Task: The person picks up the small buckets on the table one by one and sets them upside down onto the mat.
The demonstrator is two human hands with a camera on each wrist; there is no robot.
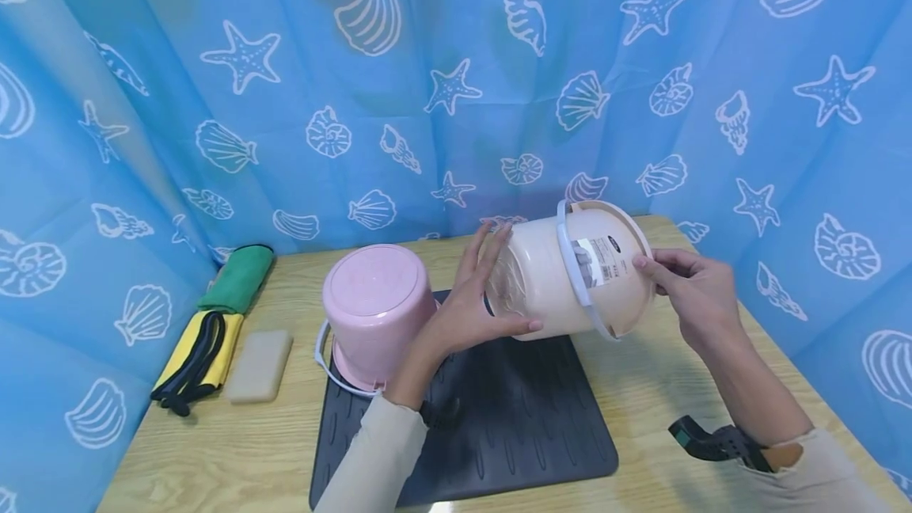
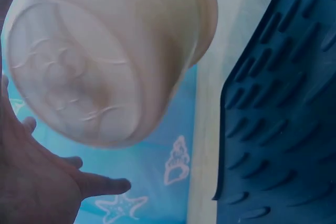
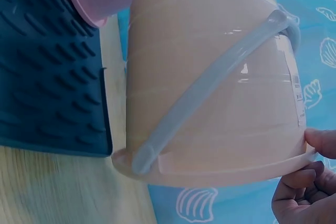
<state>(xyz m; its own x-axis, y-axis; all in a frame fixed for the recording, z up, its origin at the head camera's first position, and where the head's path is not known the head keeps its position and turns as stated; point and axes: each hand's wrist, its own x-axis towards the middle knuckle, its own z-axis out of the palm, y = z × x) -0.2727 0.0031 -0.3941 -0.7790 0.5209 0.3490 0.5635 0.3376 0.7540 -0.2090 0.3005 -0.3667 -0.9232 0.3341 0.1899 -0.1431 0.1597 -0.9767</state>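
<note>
A cream bucket (image 1: 552,299) with a pale grey-blue handle (image 1: 575,267) and a printed label is held tipped on its side above the dark mat (image 1: 513,434). Its rim faces right and its base faces left. My right hand (image 1: 694,291) pinches the rim between thumb and fingers, plain in the right wrist view. Close by the bucket's base is my left hand (image 1: 473,303), its fingers spread and mostly straight; in the left wrist view a gap shows between fingers and base. A pink bucket (image 1: 378,315) stands upside down on the mat's left part, behind my left forearm.
On the wooden table's left side lie a rolled green cloth (image 1: 239,279), a yellow cloth (image 1: 187,345) with black straps (image 1: 203,351) on it, and a beige block (image 1: 260,366). A blue curtain (image 1: 456,141) with shell prints hangs behind and along both sides.
</note>
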